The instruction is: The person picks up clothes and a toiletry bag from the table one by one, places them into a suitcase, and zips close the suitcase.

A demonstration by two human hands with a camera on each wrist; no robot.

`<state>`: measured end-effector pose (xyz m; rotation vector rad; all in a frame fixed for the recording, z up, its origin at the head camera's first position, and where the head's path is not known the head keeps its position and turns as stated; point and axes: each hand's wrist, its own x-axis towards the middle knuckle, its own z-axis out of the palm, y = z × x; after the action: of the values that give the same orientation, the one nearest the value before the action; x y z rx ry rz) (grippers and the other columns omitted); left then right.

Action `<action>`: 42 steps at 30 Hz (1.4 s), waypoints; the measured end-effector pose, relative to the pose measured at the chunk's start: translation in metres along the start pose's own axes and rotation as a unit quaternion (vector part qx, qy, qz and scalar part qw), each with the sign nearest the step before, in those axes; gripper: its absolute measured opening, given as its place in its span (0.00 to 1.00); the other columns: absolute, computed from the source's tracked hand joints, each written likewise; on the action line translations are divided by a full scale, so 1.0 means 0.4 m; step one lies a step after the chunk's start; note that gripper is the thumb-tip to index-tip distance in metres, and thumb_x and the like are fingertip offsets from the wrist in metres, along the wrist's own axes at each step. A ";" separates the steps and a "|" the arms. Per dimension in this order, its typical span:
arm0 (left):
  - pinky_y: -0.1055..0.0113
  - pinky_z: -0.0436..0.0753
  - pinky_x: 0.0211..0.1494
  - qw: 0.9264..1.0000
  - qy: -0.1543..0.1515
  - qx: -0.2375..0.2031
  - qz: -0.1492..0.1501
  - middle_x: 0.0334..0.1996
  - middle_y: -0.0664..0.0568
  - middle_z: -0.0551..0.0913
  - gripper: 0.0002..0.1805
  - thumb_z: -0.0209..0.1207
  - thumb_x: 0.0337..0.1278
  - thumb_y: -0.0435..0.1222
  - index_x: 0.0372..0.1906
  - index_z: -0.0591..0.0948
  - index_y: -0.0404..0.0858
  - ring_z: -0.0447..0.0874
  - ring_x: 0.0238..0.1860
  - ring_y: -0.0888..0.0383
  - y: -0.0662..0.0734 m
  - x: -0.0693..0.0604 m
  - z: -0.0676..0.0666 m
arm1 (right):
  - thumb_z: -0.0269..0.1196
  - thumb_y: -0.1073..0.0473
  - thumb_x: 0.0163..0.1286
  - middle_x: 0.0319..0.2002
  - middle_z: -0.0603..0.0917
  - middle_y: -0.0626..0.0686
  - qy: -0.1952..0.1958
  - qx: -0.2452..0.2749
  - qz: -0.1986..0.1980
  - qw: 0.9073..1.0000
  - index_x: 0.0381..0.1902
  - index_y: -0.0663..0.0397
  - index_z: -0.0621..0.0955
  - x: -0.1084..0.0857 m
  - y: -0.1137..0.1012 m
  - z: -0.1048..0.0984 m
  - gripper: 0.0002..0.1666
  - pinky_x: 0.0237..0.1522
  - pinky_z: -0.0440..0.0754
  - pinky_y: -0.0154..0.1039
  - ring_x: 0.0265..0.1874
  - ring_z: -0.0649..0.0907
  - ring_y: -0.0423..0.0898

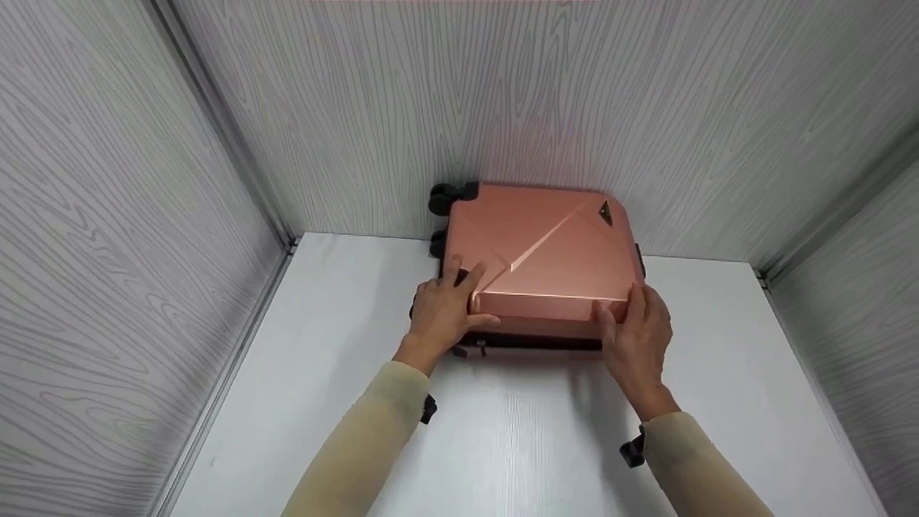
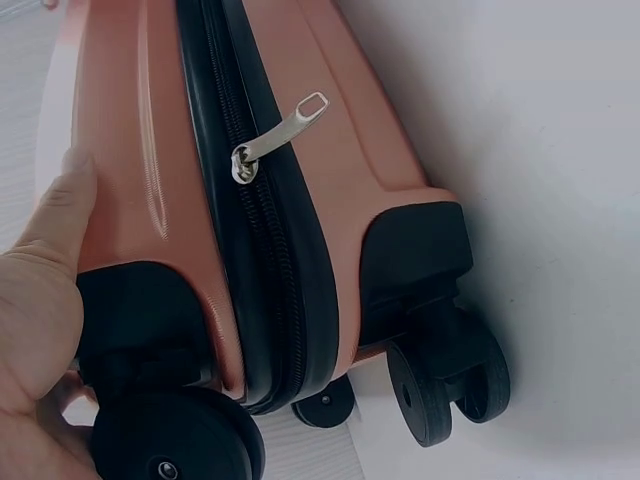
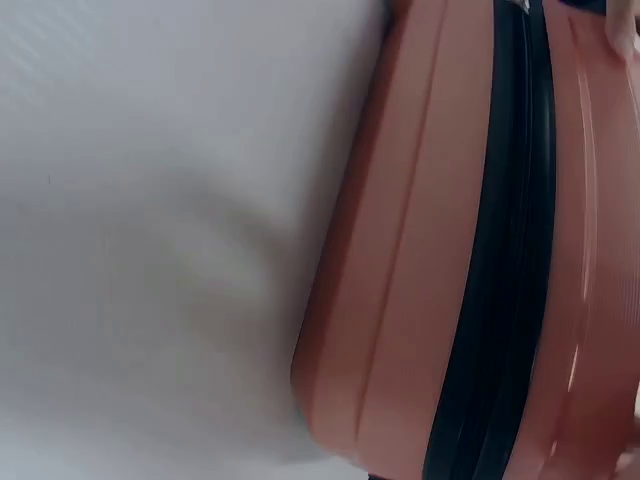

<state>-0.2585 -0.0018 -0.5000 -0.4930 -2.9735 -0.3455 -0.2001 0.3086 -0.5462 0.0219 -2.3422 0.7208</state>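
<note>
A rose-pink hard-shell suitcase (image 1: 546, 244) lies flat on the white surface, close to the back wall. Black wheels (image 2: 450, 375) stick out at its left end, and a triangular badge (image 1: 605, 212) sits near its far right corner. My left hand (image 1: 441, 309) holds the near left corner, fingers spread over the top and thumb on the front side. At the near right corner, my right hand (image 1: 639, 334) grips with the thumb in front and fingers along the edge. The black zipper band shows a metal pull (image 2: 280, 138). The suitcase's underside is hidden.
Grey wood-grain panels stand behind (image 1: 359, 108), on the left (image 1: 93, 251) and on the right (image 1: 876, 287). The white surface (image 1: 502, 445) extends in front of the suitcase and to both sides. Each wrist wears a small black device (image 1: 633, 451).
</note>
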 end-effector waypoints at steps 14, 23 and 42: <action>0.38 0.77 0.66 0.999 0.040 -0.013 0.005 0.82 0.43 0.57 0.55 0.61 0.51 0.73 0.83 0.61 0.60 0.84 0.48 0.34 -0.036 -0.035 0.000 | 0.61 0.44 0.80 0.79 0.49 0.75 -0.102 0.040 0.070 0.991 0.84 0.65 0.47 0.026 -0.003 0.049 0.53 0.77 0.54 0.69 0.80 0.52 0.72; 0.38 0.77 0.66 0.999 0.021 -0.015 -0.025 0.83 0.40 0.56 0.55 0.63 0.52 0.73 0.84 0.60 0.59 0.84 0.43 0.38 -0.039 -0.089 -0.021 | 0.57 0.42 0.82 0.82 0.46 0.70 -0.170 0.060 0.071 0.981 0.85 0.58 0.44 0.047 0.013 0.067 0.52 0.77 0.56 0.70 0.81 0.50 0.69; 0.43 0.70 0.76 0.989 0.013 -0.139 -0.041 0.80 0.43 0.67 0.40 0.56 0.73 0.64 0.79 0.70 0.45 0.63 0.79 0.40 -0.073 -0.066 -0.113 | 0.56 0.43 0.83 0.80 0.48 0.77 -0.132 0.051 0.055 0.988 0.82 0.69 0.56 0.044 -0.056 0.038 0.46 0.78 0.48 0.72 0.80 0.48 0.77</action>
<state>-0.2403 -0.0477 -0.4662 -0.3875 -2.9388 -0.7766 -0.2185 0.2848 -0.5337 0.0352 -2.5706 0.9428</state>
